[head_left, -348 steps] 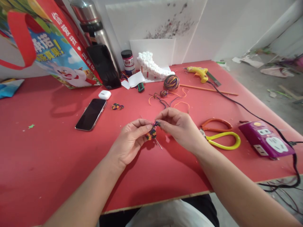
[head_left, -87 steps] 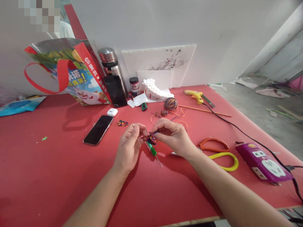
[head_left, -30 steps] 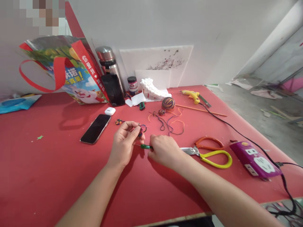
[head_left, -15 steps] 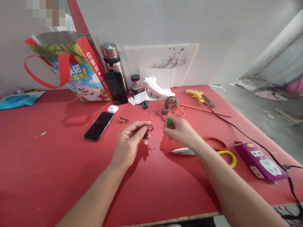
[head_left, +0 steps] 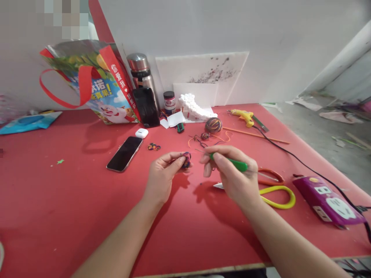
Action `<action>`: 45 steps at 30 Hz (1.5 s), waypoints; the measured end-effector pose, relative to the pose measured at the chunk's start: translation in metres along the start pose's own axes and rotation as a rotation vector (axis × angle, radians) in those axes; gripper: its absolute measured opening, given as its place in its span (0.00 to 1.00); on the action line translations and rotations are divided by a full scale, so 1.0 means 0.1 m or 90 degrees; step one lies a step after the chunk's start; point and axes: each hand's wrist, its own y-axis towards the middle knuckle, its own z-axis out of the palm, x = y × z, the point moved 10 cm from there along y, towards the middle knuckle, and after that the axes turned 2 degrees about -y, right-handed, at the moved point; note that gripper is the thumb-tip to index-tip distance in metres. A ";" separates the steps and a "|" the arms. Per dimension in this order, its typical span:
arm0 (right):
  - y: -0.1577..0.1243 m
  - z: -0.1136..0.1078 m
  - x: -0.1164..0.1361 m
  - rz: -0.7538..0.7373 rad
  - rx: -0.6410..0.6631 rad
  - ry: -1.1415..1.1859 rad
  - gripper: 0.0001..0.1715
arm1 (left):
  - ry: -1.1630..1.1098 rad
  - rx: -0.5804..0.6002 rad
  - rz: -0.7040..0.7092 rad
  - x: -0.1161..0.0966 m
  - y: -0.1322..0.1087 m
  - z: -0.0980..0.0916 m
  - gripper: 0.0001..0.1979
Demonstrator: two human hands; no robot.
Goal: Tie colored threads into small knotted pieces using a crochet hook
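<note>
Between the thumb and fingers of my left hand (head_left: 164,172) is a small multicoloured crochet piece (head_left: 186,159), partly covered by the fingertips. My right hand (head_left: 236,173) grips a crochet hook by its green handle (head_left: 239,165), and the thin metal tip points left towards the piece, a short way off it. Beyond the hands lie a ball of variegated yarn (head_left: 213,125) and a smaller yarn ball (head_left: 205,136) with loose orange and dark strands. A second small crocheted piece (head_left: 153,146) rests on the table to the left.
Scissors (head_left: 278,197) with orange and yellow handles lie partly under my right hand. A purple power strip (head_left: 327,200) and a yellow glue gun (head_left: 243,117) with its cord are at the right. At the left are a phone (head_left: 125,153), an earbud case (head_left: 142,133) and a bag (head_left: 107,96).
My right hand has turned, so the hook, upright before, now lies slanted with its tip towards the left hand. The view has shifted slightly. My left hand still holds the crochet piece.
</note>
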 end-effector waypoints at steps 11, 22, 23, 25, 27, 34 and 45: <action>-0.12 0.19 0.10 -0.085 0.087 -0.168 0.17 | 0.016 0.013 -0.008 -0.04 -0.06 0.05 0.09; -0.11 0.21 0.09 -0.074 0.095 -0.195 0.12 | 0.018 0.039 0.002 -0.04 -0.05 0.07 0.06; -0.10 0.22 0.09 -0.072 0.094 -0.194 0.12 | 0.021 0.043 0.004 -0.04 -0.05 0.08 0.06; -0.10 0.22 0.08 -0.069 0.093 -0.196 0.12 | 0.030 0.049 0.007 -0.04 -0.05 0.09 0.06; -0.11 0.22 0.09 -0.072 0.093 -0.203 0.12 | 0.037 0.048 0.012 -0.05 -0.06 0.09 0.05; -0.11 0.21 0.06 -0.062 0.095 -0.204 0.12 | 0.063 0.028 0.026 -0.06 -0.06 0.05 0.07; -0.07 0.26 0.10 -0.179 0.090 -0.381 0.06 | -0.121 -0.076 -0.103 0.14 -0.01 -0.04 0.14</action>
